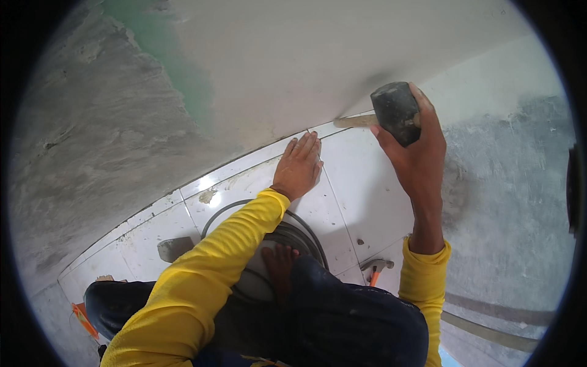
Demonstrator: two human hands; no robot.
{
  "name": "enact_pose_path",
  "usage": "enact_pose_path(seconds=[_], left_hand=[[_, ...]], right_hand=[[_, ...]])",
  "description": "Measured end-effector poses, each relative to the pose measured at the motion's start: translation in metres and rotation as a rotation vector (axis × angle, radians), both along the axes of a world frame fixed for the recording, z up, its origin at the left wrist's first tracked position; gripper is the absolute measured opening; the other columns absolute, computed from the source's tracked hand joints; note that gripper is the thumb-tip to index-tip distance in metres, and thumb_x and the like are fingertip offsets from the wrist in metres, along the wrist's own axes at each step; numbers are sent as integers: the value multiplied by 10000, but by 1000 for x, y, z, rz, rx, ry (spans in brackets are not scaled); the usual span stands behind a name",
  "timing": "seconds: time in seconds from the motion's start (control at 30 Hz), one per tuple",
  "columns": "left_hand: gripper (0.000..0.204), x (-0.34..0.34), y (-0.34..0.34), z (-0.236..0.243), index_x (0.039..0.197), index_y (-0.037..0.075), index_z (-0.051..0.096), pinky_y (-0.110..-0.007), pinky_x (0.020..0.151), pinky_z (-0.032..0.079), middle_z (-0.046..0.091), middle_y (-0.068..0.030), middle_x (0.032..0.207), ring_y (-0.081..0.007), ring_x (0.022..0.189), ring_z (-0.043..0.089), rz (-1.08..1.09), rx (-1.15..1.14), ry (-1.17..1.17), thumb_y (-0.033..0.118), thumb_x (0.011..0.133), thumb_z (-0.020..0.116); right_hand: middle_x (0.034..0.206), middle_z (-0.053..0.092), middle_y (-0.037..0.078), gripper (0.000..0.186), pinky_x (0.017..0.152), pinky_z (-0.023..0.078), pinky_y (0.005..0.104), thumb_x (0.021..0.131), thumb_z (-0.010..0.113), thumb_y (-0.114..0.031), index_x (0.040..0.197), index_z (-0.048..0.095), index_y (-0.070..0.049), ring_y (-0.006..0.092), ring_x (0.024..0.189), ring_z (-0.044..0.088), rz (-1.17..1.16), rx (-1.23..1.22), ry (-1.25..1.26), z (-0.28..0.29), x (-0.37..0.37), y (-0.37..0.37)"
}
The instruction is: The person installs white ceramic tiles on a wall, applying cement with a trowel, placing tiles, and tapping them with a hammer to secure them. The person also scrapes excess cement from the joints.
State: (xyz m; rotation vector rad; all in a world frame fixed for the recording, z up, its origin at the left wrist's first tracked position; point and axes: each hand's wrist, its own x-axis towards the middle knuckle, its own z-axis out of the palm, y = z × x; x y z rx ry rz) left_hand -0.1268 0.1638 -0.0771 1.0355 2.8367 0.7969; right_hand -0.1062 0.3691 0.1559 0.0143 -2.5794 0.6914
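Observation:
My right hand [422, 147] grips a black rubber mallet [394, 110] by its head, raised close to the wall's foot. The mallet's pale wooden handle [356, 122] points left toward the wall. My left hand [299, 164] lies flat with its fingers stretched out, pressing on the white floor tiles [367, 177]. Its fingertips reach a narrow white tile strip [229, 166] along the base of the wall. A thin joint between tiles runs beside those fingers.
Coiled grey hose or cable [309, 235] lies around my foot [280, 266]. A hammer with an orange handle [375, 269] rests right of my knee, and a grey block [175, 249] stands left of my forearm. The patched wall [318, 61] rises ahead; another wall [507, 202] closes the right side.

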Motion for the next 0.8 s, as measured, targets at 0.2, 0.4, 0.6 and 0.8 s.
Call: enact_pose_path(seconds=[0.2, 0.4, 0.6, 0.8], left_hand=[[638, -4, -1, 7, 1631, -29, 437, -489, 1356, 258, 445, -203, 1713, -324, 1618, 382, -22, 25, 2, 262, 1079, 570], [660, -9, -4, 11, 1649, -35, 400, -494, 1350, 270, 468, -187, 1700, -324, 1603, 407, -26, 21, -56, 224, 1068, 578], [694, -12, -1, 7, 1682, 10, 357, -526, 1346, 264, 440, -171, 1722, -331, 1626, 377, -67, -7, -46, 217, 1067, 604], [700, -12, 0, 1, 1693, 1, 339, -544, 1351, 242, 398, -161, 1756, -307, 1653, 337, -91, -110, -18, 283, 1096, 572]], right_hand=[[1470, 643, 230, 824, 1043, 594, 455, 855, 936, -194, 1552, 522, -47, 377, 1294, 692, 60, 61, -45, 5, -5, -7], [1466, 655, 232, 803, 1058, 586, 461, 853, 937, -200, 1533, 542, -36, 376, 1314, 685, 39, 61, -7, -1, -11, -1], [1353, 716, 236, 788, 1010, 608, 439, 842, 949, -216, 1499, 581, 17, 377, 1207, 740, -95, 8, -7, 16, -13, 39], [1311, 734, 234, 746, 992, 622, 430, 837, 945, -202, 1466, 614, 26, 361, 1158, 759, -89, 146, 100, -3, -16, 55]])
